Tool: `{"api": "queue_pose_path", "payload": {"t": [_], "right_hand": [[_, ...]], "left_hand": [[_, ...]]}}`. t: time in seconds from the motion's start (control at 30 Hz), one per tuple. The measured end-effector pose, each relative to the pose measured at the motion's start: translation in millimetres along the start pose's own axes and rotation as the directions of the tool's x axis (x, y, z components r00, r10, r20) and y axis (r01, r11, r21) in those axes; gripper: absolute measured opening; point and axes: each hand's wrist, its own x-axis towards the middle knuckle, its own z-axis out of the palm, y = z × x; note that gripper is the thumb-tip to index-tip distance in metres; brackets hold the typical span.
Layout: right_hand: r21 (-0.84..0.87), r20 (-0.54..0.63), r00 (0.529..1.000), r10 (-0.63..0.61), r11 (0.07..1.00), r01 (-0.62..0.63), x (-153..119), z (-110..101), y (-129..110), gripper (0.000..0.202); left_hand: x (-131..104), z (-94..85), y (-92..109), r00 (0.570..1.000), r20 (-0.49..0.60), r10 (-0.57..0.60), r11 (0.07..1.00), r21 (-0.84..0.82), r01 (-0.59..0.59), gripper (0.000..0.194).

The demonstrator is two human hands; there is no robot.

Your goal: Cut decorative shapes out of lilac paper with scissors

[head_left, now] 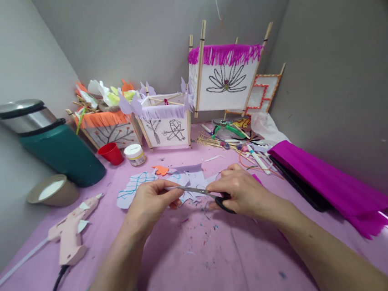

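My right hand (pixel 241 189) is closed on the black handles of a pair of scissors (pixel 198 190), whose blades point left. At the blade tips, my left hand (pixel 154 198) pinches a small, thin piece that looks like pale paper; most of it is hidden by the fingers. Under and behind the scissors lie cut lilac paper scraps (pixel 197 178) on the pink table cover (pixel 205 263). Beside my left hand rests a pale paper with blue lines (pixel 130 191), and an orange paper shape (pixel 161 170) sits just behind.
At the left are a pink glue gun (pixel 68 233), a bowl (pixel 52 191) and a green tumbler (pixel 62 151). A red cup (pixel 111 153), white jar (pixel 135 155) and decorated paper lanterns (pixel 168 132) stand behind. Magenta paper (pixel 328 183) lies right.
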Motion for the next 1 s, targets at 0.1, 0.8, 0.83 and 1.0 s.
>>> {"api": "queue_pose_path", "payload": {"t": [0.1,0.8,0.83,1.0], "right_hand": [[0.016,-0.010,1.000,-0.004,1.000,0.004,0.1,0.2,0.5,0.011],[-0.013,-0.027,0.999,-0.024,1.000,0.023,0.5,-0.4,-0.4,0.012],[-0.022,-0.025,0.999,-0.021,1.000,0.021,0.5,-0.5,-0.9,0.011],[-0.049,-0.024,1.000,-0.010,0.999,0.008,0.8,-0.7,-3.6,0.005]], "left_hand": [[-0.3,-0.2,0.1,1.000,0.003,0.004,1.000,0.009,-0.004,0.011],[-0.3,0.5,0.6,1.000,-0.005,0.002,1.000,0.001,-0.002,0.011],[-0.3,0.6,0.7,1.000,-0.008,0.002,1.000,-0.001,-0.002,0.011],[-0.3,1.1,1.3,1.000,0.011,0.001,1.000,0.001,-0.001,0.010]]}}
